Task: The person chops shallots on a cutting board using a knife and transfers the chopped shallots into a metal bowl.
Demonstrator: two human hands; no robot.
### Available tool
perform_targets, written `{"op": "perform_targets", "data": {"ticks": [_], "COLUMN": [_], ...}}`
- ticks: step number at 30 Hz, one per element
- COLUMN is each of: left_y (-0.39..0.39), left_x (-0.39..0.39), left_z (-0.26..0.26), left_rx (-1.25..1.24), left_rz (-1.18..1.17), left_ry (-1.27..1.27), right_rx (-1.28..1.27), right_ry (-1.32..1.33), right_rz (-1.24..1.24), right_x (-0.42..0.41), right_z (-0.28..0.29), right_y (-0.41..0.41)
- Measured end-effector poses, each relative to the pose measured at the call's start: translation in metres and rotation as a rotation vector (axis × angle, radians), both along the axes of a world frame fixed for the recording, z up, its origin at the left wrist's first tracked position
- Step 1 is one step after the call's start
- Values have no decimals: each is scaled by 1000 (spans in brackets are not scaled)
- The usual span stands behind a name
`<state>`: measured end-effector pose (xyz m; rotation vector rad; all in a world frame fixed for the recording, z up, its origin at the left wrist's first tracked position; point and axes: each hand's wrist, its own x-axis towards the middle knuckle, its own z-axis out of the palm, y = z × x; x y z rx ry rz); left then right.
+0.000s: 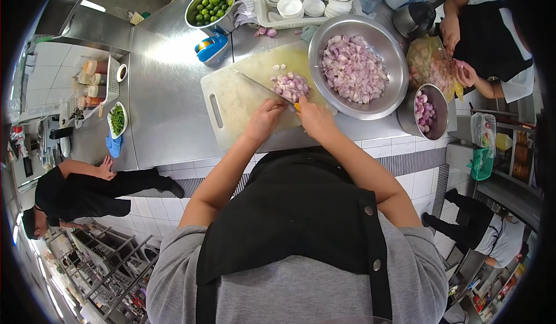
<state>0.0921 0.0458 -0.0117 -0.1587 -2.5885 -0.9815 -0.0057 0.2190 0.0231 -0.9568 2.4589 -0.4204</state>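
My right hand (pixel 316 117) is closed round the yellow handle of a kitchen knife (pixel 256 81), whose blade points up and left over a white plastic cutting board (pixel 234 111). My left hand (pixel 266 117) is beside the blade near the handle, its fingers bent inward; whether they pinch something is hidden. Just beyond the blade lies a heap of cut shallots (pixel 291 86), with two small pale pieces (pixel 279 67) above it. A wide steel bowl (pixel 393 85) holding many cut shallots (pixel 354 68) overlaps the board's right end.
A steel pot (pixel 442 122) of peeled shallots stands right of the bowl. Behind are a steel pot of green limes (pixel 213 9), a blue tape dispenser (pixel 212 48) and a basket (pixel 265 20) of white dishes. At right a co-worker's hands (pixel 456 50) are over a plastic bag (pixel 428 63).
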Motion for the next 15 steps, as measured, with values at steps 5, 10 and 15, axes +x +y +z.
{"op": "perform_targets", "data": {"ticks": [5,10,15], "left_y": [-8,-14,-14], "left_x": [-2,-4,-4], "left_z": [-15,-21,-18], "left_rx": [8,-19,-18], "left_rz": [-30,-91,-115], "left_ry": [-31,-30,6], "right_rx": [13,20,29], "right_ry": [-46,-92,-94], "right_rz": [-40,-65,-67], "right_x": [18,20,19], "right_z": [14,10,6], "right_y": [-5,-6,-5]}}
